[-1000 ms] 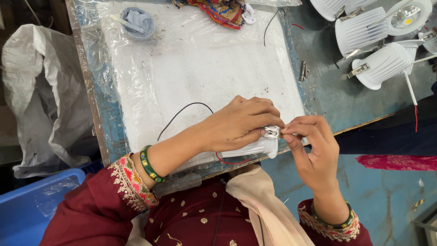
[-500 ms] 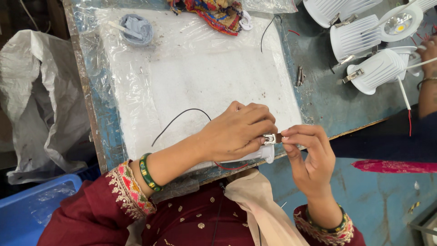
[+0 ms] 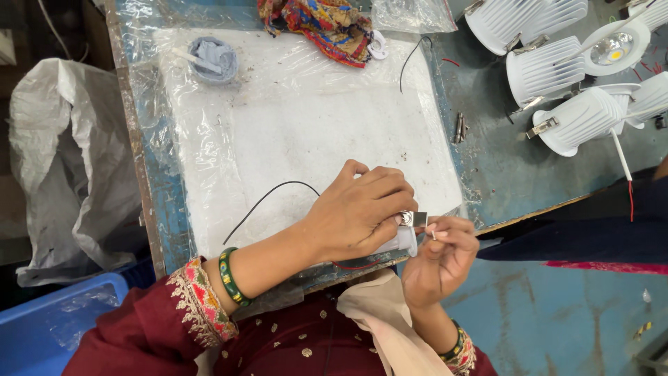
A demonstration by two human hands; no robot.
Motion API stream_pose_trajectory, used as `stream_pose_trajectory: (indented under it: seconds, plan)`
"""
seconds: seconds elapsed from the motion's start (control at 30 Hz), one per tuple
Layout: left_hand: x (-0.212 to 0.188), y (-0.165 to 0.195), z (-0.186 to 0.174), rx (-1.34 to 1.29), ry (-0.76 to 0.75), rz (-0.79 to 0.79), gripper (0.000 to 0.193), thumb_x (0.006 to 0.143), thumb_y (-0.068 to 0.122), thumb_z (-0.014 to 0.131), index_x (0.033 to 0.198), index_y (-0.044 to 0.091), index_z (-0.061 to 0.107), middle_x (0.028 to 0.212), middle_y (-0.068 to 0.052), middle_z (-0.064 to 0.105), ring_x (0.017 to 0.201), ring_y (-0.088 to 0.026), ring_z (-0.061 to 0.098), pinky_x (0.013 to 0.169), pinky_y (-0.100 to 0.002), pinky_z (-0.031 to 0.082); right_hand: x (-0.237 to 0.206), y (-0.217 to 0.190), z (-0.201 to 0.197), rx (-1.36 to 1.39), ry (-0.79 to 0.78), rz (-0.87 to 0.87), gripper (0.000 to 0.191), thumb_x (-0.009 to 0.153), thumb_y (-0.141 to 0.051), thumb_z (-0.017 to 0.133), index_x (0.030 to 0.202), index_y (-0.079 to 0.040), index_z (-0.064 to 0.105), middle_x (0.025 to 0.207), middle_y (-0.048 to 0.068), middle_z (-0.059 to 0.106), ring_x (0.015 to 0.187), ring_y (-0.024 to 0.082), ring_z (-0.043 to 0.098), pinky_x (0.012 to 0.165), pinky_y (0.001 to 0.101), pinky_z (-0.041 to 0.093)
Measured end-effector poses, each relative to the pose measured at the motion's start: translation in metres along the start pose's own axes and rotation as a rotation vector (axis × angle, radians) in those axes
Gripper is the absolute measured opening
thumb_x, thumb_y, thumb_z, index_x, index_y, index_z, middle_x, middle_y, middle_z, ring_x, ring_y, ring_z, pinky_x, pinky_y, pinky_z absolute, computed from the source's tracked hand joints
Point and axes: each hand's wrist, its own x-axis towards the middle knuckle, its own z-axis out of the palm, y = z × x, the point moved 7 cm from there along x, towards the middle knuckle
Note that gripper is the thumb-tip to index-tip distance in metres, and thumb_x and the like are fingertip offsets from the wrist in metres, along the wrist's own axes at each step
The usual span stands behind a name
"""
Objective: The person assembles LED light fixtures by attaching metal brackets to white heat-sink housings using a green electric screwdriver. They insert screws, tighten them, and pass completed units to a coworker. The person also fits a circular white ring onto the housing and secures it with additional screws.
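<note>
Left hand (image 3: 358, 216) clamped around a white lamp housing (image 3: 406, 241) at the desk (image 3: 487, 160) edge, while the right hand (image 3: 440, 259), just beside it, pinches its metal spring clip (image 3: 413, 218); clip-fitting apparently underway, requiring steady alignment.

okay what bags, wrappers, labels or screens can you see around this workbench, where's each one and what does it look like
No labels, signs or screens show.
Clear plastic bag: top edge of the bench, crumpled, see-through.
Plastic sheet: spread over the white pad, clear and wrinkled.
Large sack: left of the bench, whitish grey, slumped.
Blue crate: bottom left, lined with clear plastic.
</note>
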Motion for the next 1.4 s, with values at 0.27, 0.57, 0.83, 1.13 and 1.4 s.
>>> stream_pose_trajectory:
  seconds: [0.27,0.57,0.83,1.13,1.4]
  plan:
    - [-0.002,-0.006,0.0,-0.087,-0.045,-0.088,0.022,0.092,0.018,0.059,0.114,0.013,0.057,0.11,-0.001,0.061,0.113,-0.02,0.058,0.095,-0.045,0.036,0.029,-0.015,0.014,-0.236,-0.332,0.141,0.012,0.107,-0.009,0.061,0.113,-0.001,0.056,0.128,0.017,0.058,0.104,0.02,0.065,0.094,0.0319,0.056]
    - [-0.005,-0.004,-0.003,-0.089,-0.02,-0.062,0.02,0.093,0.018,0.062,0.111,0.013,0.056,0.115,-0.002,0.063,0.12,-0.022,0.059,0.095,-0.044,0.035,0.051,-0.015,0.018,-0.45,-0.628,0.337,0.008,0.099,-0.006,0.067,0.106,-0.002,0.066,0.1,0.004,0.066,0.09,0.01,0.064,0.083,0.0229,0.054]
    - [-0.009,-0.004,-0.001,-0.176,-0.022,-0.013,0.04,0.084,0.026,0.071,0.114,0.007,0.051,0.124,-0.008,0.063,0.127,-0.029,0.058,0.101,-0.047,0.036,0.062,-0.001,0.019,-0.314,-0.696,0.43,0.008,0.096,-0.003,0.068,0.104,0.0,0.067,0.097,0.005,0.062,0.084,0.01,0.057,0.072,0.0232,0.048]
    - [-0.007,0.002,-0.003,-0.091,0.08,0.024,0.034,0.085,0.021,0.076,0.106,0.008,0.052,0.122,-0.009,0.062,0.123,-0.029,0.06,0.1,-0.043,0.043,0.057,-0.01,0.016,-0.368,-0.618,0.255,0.01,0.098,-0.005,0.068,0.107,-0.001,0.066,0.101,0.006,0.063,0.085,0.01,0.059,0.075,0.0223,0.049]
    - [-0.004,0.002,0.001,-0.104,0.056,-0.002,0.028,0.089,0.02,0.073,0.106,0.007,0.054,0.121,-0.005,0.063,0.118,-0.024,0.061,0.094,-0.042,0.042,0.053,-0.005,0.009,-0.315,-0.599,0.267,0.01,0.102,-0.008,0.066,0.11,-0.002,0.064,0.109,0.006,0.061,0.091,0.01,0.059,0.081,0.0222,0.049]
